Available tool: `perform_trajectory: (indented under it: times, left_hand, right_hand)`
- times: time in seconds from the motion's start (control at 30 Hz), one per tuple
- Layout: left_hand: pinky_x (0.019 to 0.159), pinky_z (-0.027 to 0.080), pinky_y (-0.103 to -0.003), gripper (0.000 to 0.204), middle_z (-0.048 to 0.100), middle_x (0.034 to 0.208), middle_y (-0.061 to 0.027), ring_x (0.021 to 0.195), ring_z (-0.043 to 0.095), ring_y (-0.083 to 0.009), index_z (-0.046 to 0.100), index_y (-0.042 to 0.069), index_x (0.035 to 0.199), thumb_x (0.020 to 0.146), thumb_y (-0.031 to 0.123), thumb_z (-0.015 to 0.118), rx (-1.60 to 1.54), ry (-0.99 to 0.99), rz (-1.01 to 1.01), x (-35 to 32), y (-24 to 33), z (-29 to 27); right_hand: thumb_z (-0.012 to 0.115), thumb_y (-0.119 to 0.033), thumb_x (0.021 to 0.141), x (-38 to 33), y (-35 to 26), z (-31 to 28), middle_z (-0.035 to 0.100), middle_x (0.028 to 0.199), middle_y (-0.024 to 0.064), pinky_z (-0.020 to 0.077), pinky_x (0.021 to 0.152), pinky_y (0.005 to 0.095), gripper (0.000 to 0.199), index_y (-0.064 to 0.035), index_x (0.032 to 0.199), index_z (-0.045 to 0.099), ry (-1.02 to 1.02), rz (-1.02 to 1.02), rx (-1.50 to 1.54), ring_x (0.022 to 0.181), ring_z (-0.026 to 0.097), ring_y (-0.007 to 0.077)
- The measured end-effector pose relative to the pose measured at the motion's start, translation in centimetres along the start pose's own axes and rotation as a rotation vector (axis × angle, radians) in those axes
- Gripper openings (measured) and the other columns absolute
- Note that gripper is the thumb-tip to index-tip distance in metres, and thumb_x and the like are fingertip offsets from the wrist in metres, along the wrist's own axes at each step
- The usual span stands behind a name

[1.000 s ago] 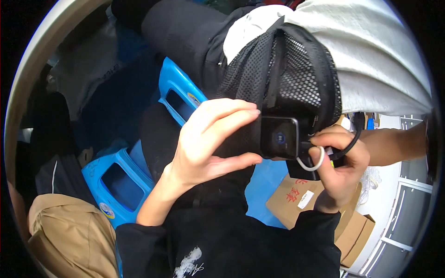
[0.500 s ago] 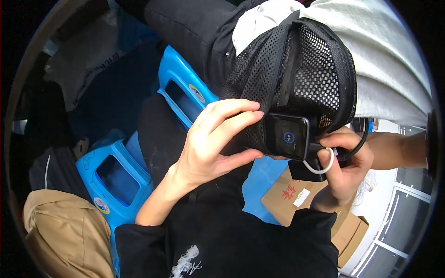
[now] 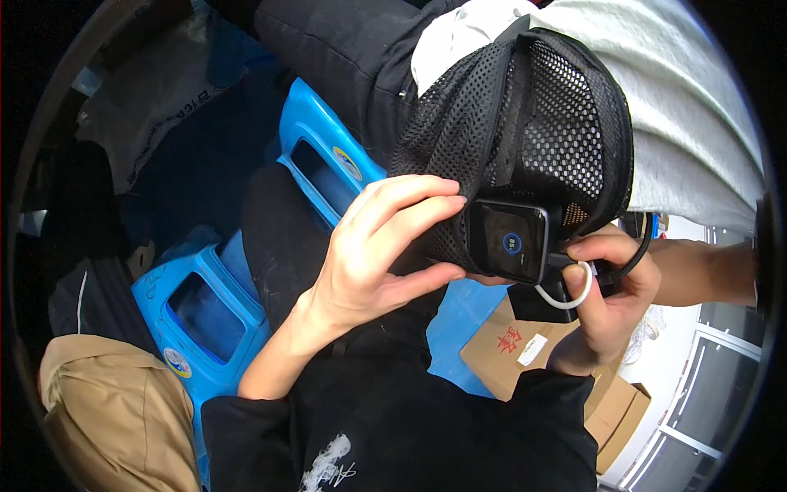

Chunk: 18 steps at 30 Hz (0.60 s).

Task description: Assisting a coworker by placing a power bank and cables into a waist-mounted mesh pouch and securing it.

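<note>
A black mesh bag [image 3: 492,123] rests against the other person's pale shirt. At its lower edge lies a black box-shaped device, like a power bank [image 3: 512,243], with a blue ring lit on its screen. My left hand [image 3: 373,246] curls round the bag's edge beside the device, fingertips above and thumb below. Close to the device's other side, my right hand [image 3: 611,283] pinches a looped white cable [image 3: 566,302] between thumb and fingers. A black cable [image 3: 646,246] curves behind that hand. Part of a dark block [image 3: 529,302] shows under the device.
Another person's forearm [image 3: 701,271] reaches in from the right, its hand mostly hidden. Two blue plastic stools [image 3: 238,291] [image 3: 299,115] stand at the left. Cardboard boxes [image 3: 492,361] are below on the right, and tan cloth [image 3: 123,402] lies lower left.
Both hands keep their hold on the bag edge and the cable. The bag and the view shift only very slightly.
</note>
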<state>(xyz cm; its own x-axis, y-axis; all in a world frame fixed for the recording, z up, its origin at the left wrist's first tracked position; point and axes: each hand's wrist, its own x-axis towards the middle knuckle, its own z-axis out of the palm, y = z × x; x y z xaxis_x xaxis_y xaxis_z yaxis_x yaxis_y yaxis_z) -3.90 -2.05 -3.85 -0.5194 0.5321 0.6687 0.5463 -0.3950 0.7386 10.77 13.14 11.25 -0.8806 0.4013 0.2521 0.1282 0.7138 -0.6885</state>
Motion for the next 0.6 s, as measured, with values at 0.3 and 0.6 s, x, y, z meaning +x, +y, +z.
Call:
perform_trajectory:
  times: [0.3,0.6]
  left_hand:
    - [0.093,0.049,-0.039,0.062,0.062,0.12,-0.0176,0.108,0.062,-0.031,0.063,-0.002,0.116,0.061,0.014,0.087,-0.007,0.012,0.006,0.2,0.0,-0.2]
    - [0.072,0.052,-0.032,0.031,0.062,0.116,-0.0138,0.09,0.062,-0.0258,0.065,0.007,0.091,0.067,0.015,0.082,0.15,-0.229,0.097,2.6,1.6,-2.5]
  right_hand:
    - [0.079,-0.006,0.072,0.1,-0.3,0.1,0.068,0.079,0.0074,0.0453,0.064,0.022,0.017,0.0002,0.084,0.068,0.025,0.035,0.005,0.07,0.061,0.0121]
    - [0.071,-0.006,0.078,-0.5,-0.1,-1.6,0.068,0.073,0.0067,0.0486,0.064,0.0242,0.014,0.0029,0.088,0.068,-0.032,0.232,0.148,0.068,0.063,0.0127]
